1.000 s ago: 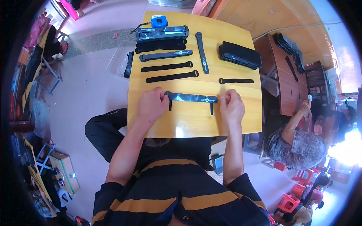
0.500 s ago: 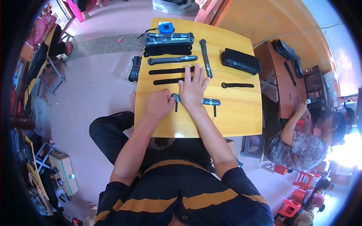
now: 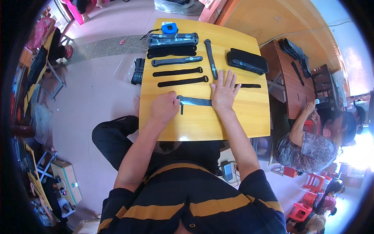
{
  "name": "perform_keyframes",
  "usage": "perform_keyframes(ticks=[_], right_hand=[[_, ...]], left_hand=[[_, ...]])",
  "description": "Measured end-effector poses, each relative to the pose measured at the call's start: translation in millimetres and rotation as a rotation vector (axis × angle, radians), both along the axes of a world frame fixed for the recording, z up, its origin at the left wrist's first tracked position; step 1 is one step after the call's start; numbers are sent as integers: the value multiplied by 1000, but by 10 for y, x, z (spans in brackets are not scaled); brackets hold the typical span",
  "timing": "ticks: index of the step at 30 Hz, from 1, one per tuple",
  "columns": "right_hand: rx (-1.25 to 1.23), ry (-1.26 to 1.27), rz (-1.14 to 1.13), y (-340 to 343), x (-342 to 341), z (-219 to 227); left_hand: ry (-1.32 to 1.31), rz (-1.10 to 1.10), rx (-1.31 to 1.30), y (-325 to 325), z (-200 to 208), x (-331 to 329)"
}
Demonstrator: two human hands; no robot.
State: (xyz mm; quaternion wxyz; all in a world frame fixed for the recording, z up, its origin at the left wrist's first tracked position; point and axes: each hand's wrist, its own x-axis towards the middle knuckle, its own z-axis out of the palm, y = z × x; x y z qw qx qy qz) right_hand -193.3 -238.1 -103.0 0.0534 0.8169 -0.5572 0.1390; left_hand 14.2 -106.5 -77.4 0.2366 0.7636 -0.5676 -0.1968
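A grey hook-and-loop strap [image 3: 196,101] lies stretched across the near middle of the yellow table [image 3: 249,121]. My left hand [image 3: 164,107] is closed at its left end, the thumb and fingers pinching the looped tip. My right hand [image 3: 224,94] lies flat with fingers spread over the strap's right end and hides it. A short black mark [image 3: 182,109] shows on the table just below the left end. Beyond my hands lie two black straps [image 3: 183,81] and a grey strap [image 3: 177,61]. Another grey strap [image 3: 211,58] points away from me, past my right fingertips.
At the far left stand stacked straps [image 3: 172,43] and a blue tape measure [image 3: 169,28]. A pile of black straps [image 3: 247,61] sits far right; one black strap [image 3: 250,85] lies partly behind my right hand. A person [image 3: 311,150] works at a brown table [image 3: 294,82] on the right.
My right hand has slid right along the strap, from its middle to its right end, uncovering the middle. My left hand stays at the left end.
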Motion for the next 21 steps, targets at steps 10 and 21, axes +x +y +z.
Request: perform_keyframes(ticks=[10,21], right_hand=[[-56,88,-117,-134,-425,41],[-145,-209,46,108,-62,133]], left_hand=[[-16,15,-43,33,15,-17],[-11,-6,-393,-243,363,-235]])
